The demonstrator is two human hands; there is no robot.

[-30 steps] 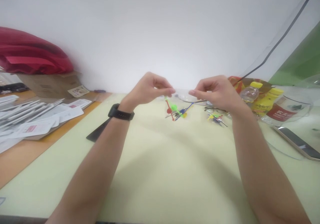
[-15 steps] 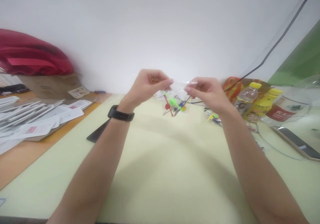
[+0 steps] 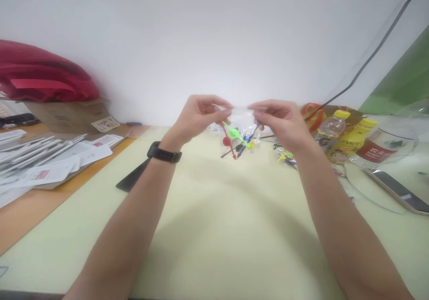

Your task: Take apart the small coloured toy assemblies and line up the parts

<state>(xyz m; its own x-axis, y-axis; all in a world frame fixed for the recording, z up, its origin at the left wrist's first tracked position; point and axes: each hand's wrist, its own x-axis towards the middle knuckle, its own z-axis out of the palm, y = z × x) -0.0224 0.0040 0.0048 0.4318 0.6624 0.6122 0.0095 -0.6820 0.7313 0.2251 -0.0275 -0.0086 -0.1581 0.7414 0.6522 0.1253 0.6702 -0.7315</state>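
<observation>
A small clear plastic bag (image 3: pixel 241 120) hangs between my hands above the table. My left hand (image 3: pixel 205 116) pinches its upper left corner, thumb against fingers. On the other side my right hand (image 3: pixel 278 120) grips the upper right corner the same way. Inside the bag are coloured arrow-shaped pieces with round discs, like clock hands: a red piece (image 3: pixel 227 141), a green piece (image 3: pixel 233 133) and a blue piece (image 3: pixel 248 140). Some yellow and dark parts show behind them. A black band sits on my left wrist.
More small coloured pieces (image 3: pixel 286 158) lie on the table beyond my right forearm. Bottles (image 3: pixel 335 125), a yellow pack and a phone (image 3: pixel 398 190) are at the right. A dark flat object (image 3: pixel 132 177) lies by my left wrist. White packets (image 3: pixel 67 161) and a cardboard box (image 3: pixel 67 116) stand left.
My hands have shifted slightly and the bag is spread flatter between them. Its coloured pieces face the camera more plainly and hang a little lower.
</observation>
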